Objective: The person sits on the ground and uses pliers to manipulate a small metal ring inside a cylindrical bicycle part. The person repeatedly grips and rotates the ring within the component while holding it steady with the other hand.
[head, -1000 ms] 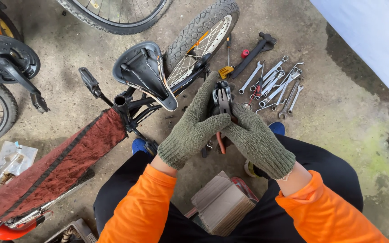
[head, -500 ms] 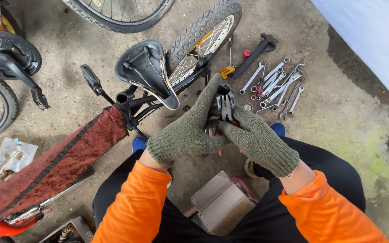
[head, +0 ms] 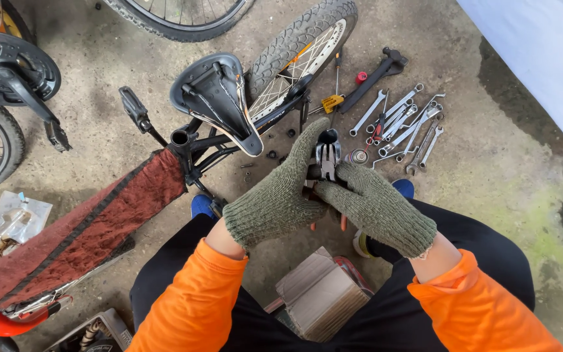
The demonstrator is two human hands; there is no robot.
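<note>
Both of my hands wear green knitted gloves and meet over a small black and silver metal bicycle part (head: 326,155) held above my lap. My left hand (head: 281,192) wraps its near side, fingers stretched up along it. My right hand (head: 371,203) grips it from the right. An orange-handled tool (head: 343,223) pokes out beneath my hands; which hand holds it is hidden. An upturned bicycle lies just beyond, with its black saddle (head: 219,98) and a knobby rear wheel (head: 301,49).
Several wrenches (head: 405,124), a hammer (head: 376,75) and a yellow-handled screwdriver (head: 332,98) lie on the concrete at the right. A red-wrapped bike frame (head: 86,228) runs lower left. Crank and pedal (head: 14,72) sit upper left. A cardboard box (head: 320,296) rests between my knees.
My hands have closed in tighter around the metal part and shifted slightly; the left fingers stretch higher along it. The view has drifted a little.
</note>
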